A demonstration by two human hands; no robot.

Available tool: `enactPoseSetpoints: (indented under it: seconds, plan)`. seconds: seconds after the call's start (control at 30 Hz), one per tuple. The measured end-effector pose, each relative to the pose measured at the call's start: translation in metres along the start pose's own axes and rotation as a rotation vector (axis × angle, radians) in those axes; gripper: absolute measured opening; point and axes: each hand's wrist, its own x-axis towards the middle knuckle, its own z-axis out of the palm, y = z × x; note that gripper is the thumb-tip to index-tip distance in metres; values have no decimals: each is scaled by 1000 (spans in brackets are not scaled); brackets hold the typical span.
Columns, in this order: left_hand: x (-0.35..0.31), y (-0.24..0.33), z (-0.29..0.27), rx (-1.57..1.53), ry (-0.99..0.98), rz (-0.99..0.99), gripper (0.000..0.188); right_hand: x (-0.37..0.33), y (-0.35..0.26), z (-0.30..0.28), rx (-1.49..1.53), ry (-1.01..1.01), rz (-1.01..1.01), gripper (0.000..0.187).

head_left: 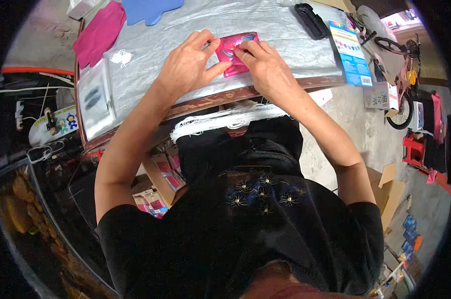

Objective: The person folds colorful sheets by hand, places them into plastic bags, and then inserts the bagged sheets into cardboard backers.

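Both my hands pinch the small glossy pink plastic packet [237, 52] at upper centre on the silver-covered table [265, 25]: left hand [188, 65] fingers clamped, right hand [265, 70] fingertips pressing. Slick film might slip.

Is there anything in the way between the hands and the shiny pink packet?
No. Both hands already touch it. The left hand grips the pink packet at its left edge, and the right hand presses its fingertips on top. The black case and the blue card lie off to the right.
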Motion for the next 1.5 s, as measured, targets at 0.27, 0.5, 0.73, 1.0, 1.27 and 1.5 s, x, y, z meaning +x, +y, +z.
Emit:
enactPoseSetpoints:
  seconds: [0.27, 0.5, 0.73, 1.0, 1.27, 1.5]
  plan:
    - [46, -21, 6, -205, -181, -347, 40, -7, -1, 3, 52, -5, 43, 48]
    - [74, -38, -1, -209, -729, -413, 35, -16, -1, 1, 134, 54, 31, 42]
    - [53, 5, -9, -913, -441, -857, 36, -21, -25, -4, 104, 333, 105, 36]
    - [46, 56, -59, -1237, -140, -777, 38, -13, -28, -32, 757, 525, 505, 24]
    - [20, 93, -15, -1687, 606, -547, 37, -8, -27, -36, 1730, 563, 556, 22]
    - [22, 120, -10, -1643, 578, -526, 33, -9, -37, -33, 1392, 549, 490, 26]
